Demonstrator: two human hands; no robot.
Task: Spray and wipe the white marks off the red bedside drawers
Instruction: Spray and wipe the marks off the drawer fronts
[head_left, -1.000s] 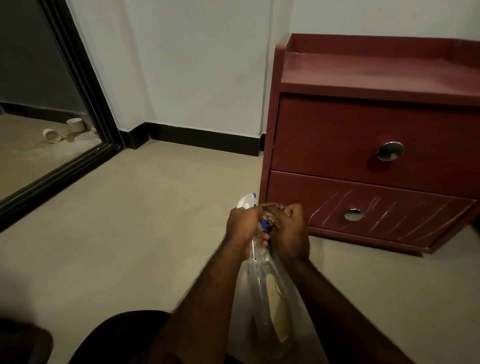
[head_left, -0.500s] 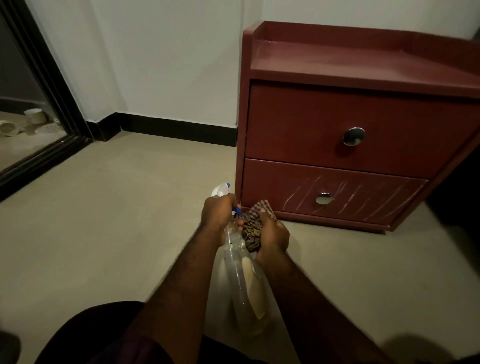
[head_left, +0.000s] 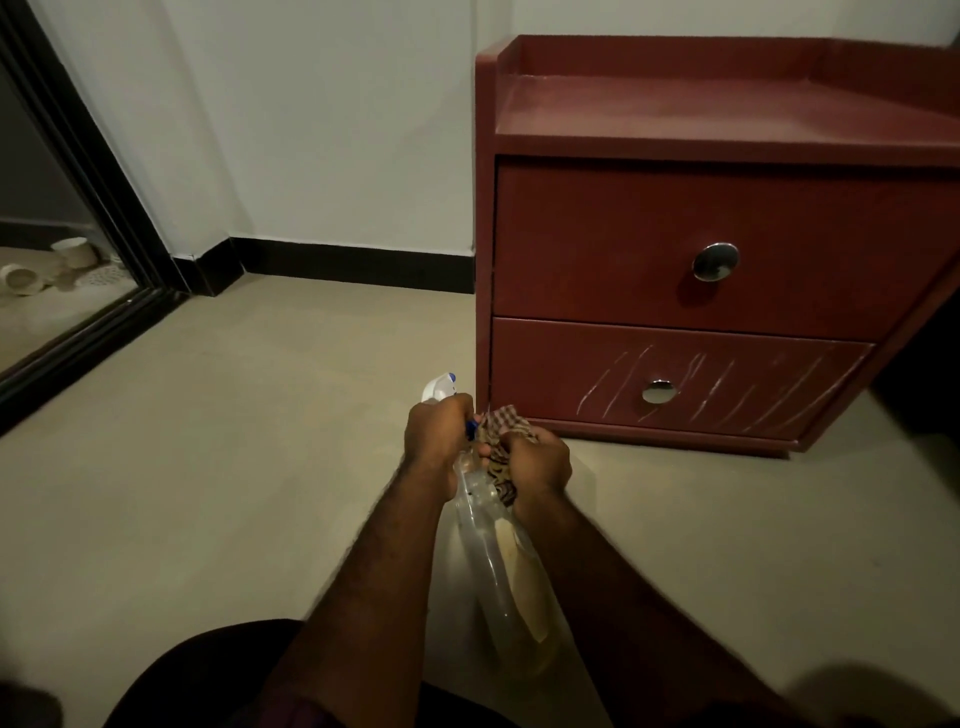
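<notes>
Pre-spray step: left hand (head_left: 436, 435) grip wraps the spray bottle (head_left: 492, 566), right hand (head_left: 537, 462) grip pinches the cloth (head_left: 501, 423); next move likely requires aiming at the white marks (head_left: 719, 382)

The drawers (head_left: 727, 218) are cut off by the right edge, so their right side is out of view. The left hand (head_left: 436, 436) covers the neck and most of the trigger of the bottle (head_left: 493, 561). The bottle's base is blurred between the forearms. The right hand (head_left: 537, 462) encloses most of the cloth (head_left: 506, 423). The label (head_left: 519, 566) is unreadable. The pale objects (head_left: 75, 252) at far left are too small to identify.
</notes>
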